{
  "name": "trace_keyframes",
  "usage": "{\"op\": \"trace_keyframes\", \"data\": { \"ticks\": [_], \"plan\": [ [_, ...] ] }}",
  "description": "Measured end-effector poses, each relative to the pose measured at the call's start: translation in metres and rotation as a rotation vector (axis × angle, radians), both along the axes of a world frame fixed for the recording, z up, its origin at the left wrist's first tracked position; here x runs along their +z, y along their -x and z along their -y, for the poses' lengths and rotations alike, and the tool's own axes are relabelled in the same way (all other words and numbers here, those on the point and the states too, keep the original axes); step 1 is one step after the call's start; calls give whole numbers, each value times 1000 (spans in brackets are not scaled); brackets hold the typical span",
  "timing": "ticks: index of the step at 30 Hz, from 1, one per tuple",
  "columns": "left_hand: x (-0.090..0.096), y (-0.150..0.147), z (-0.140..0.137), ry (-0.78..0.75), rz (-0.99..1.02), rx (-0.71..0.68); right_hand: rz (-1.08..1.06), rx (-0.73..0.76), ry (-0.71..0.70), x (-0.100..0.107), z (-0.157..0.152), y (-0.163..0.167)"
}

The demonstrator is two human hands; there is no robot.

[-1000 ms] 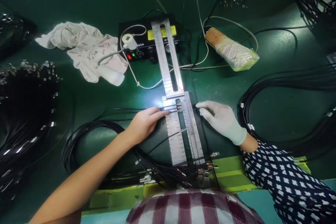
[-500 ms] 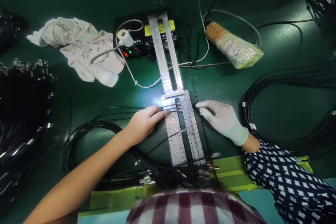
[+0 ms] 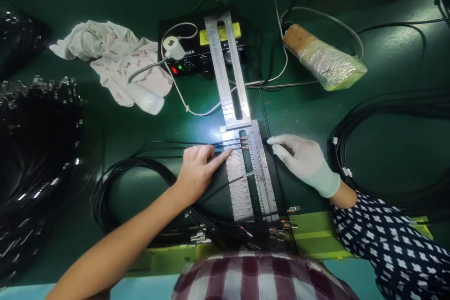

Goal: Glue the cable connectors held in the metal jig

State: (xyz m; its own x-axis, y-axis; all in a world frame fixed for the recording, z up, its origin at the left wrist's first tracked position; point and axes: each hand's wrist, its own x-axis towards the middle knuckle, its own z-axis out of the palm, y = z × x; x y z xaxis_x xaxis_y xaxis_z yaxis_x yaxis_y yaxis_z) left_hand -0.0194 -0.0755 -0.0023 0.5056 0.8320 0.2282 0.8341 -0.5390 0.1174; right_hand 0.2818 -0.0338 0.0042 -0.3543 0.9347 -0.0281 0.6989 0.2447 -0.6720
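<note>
My bare left hand [image 3: 198, 171] reaches in from the left, one finger stretched out onto the slotted metal jig [image 3: 239, 187] and the others bent. That fingertip rests at a black cable [image 3: 168, 156] lying across the upper slots. More black cables lie just above it, their stripped ends with small metal terminals [image 3: 245, 143] over the jig's long opening. A single cable [image 3: 228, 182] sits lower in the jig. My right hand [image 3: 302, 159], in a white glove, hovers right of the jig, thumb and forefinger slightly apart; a small dark spot at the fingertip is unclear.
A second slotted metal bar [image 3: 215, 65] leans from the jig against a black control box [image 3: 181, 54]. White cloth [image 3: 116, 61], a white lamp head [image 3: 147, 99] and a wrapped block [image 3: 323, 58] lie behind. Coiled black cables [image 3: 101, 187] lie left, with others right [image 3: 344, 126].
One finger of my left hand has straightened along the jig, while the rest of that hand has drawn back a little. The whole view has shifted slightly; my right hand keeps its pose.
</note>
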Motion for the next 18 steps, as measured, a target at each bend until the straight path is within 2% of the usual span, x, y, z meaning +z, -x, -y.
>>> {"op": "trace_keyframes", "data": {
  "ticks": [4, 6, 8, 11, 13, 14, 18],
  "plan": [
    [-4, -4, 3, 102, -13, -4, 6, -11, -1, 0, -2, 2],
    [2, -5, -1, 186, 24, 9, 4, -13, -6, 0, -2, 2],
    [15, -3, -2, 318, 119, -1, -11, -9, -23, 0, -2, 2],
    [45, 11, 9, 633, 262, -99, -40, 9, -43, -2, -2, 1],
    [61, 24, 23, 806, 196, -170, -37, 11, -46, -3, -3, 0],
    [67, 30, 30, 837, 110, -181, -28, 11, -48, -4, -3, 0],
    [76, 51, 51, 743, -213, -147, -2, 9, -63, -7, -4, -1]
  ]
}}
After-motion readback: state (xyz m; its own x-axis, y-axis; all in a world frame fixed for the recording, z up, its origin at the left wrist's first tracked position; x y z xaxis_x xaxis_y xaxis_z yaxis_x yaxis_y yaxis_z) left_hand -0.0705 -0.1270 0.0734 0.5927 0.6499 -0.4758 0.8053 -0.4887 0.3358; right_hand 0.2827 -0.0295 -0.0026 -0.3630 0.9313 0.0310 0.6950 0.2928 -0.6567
